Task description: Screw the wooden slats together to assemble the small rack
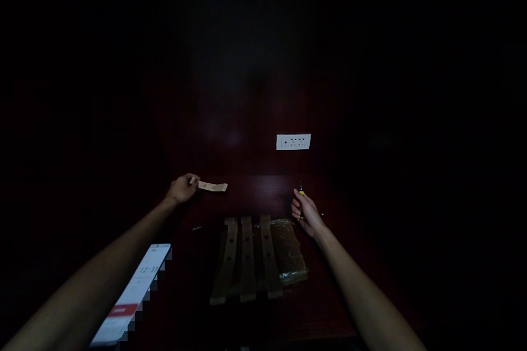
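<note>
My left hand point(183, 188) is closed around one end of a pale wooden strip point(213, 187) with holes in it, held at the far left of the table. On the right, my right hand point(307, 213) wraps round a screwdriver point(302, 192) with a yellow handle, its metal tip pointing up and away. Most of that handle is hidden in the fingers. Between my forearms, three similar strips, among them a middle strip point(247, 269), lie side by side across a flat package point(290, 252) in shiny clear wrapping.
A lit phone point(134, 290) lies at the front left, partly behind my left forearm. Small thin metal pieces point(196, 228) rest left of the package. A white socket plate point(293, 142) is on the dark red wall behind the table. The surroundings are very dark.
</note>
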Demonstrator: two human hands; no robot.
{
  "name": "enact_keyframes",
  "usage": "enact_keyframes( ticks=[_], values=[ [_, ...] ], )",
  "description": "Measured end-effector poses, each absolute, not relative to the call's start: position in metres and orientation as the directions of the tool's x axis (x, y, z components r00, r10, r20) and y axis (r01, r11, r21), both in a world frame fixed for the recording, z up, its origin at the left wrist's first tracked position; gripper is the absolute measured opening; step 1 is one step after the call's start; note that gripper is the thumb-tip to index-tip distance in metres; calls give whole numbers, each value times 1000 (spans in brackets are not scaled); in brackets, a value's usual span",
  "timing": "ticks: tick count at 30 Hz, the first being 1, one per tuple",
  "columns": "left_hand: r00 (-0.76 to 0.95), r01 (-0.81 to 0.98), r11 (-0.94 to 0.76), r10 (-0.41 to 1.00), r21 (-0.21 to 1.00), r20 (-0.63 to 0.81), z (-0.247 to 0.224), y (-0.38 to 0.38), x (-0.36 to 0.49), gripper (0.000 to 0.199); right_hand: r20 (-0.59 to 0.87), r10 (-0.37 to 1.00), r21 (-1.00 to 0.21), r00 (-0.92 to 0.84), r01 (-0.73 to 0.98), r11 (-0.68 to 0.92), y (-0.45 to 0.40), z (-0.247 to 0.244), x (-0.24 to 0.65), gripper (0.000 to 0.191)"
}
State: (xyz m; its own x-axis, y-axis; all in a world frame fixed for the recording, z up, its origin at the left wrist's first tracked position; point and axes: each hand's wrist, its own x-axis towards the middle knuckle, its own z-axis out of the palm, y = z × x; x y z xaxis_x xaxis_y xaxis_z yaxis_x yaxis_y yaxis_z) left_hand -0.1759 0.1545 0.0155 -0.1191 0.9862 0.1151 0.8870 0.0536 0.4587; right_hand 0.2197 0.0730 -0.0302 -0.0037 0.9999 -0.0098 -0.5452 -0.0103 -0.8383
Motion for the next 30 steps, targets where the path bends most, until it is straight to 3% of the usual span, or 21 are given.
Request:
enact_keyframes(
  ticks=[2, 5, 11, 14, 21, 26, 30],
  values=[
    [-80, 870, -11, 983, 492, 164, 41, 150, -152, 33, 14, 1000, -867, -5, -499, 9, 72, -30, 220, 48],
    [112, 780, -277, 944, 562, 310, 83, 134, -105, 31, 77, 997, -917, -29, -394, 60, 69, -21, 219, 48],
    [537, 632, -631, 775, 449, 334, 132, 81, -3, 32, 184, 982, -913, 32, -366, 182, 29, 15, 223, 40],
    [641, 605, -674, 728, 424, 243, 128, 65, 31, 33, 263, 965, -930, 18, -262, 258, -9, 28, 231, 36],
    [730, 597, -692, 678, 407, 83, 94, 58, 60, 24, 299, 946, -945, -123, 103, 312, -68, 21, 243, 33],
    [730, 627, -682, 683, 377, 22, 87, 53, 63, 28, 230, 959, -966, -164, 78, 245, -84, 3, 236, 29],
    [719, 661, -664, 694, 350, -42, 87, 50, 59, 28, 278, 951, -958, -132, 29, 284, -91, -9, 227, 24]
  ],
)
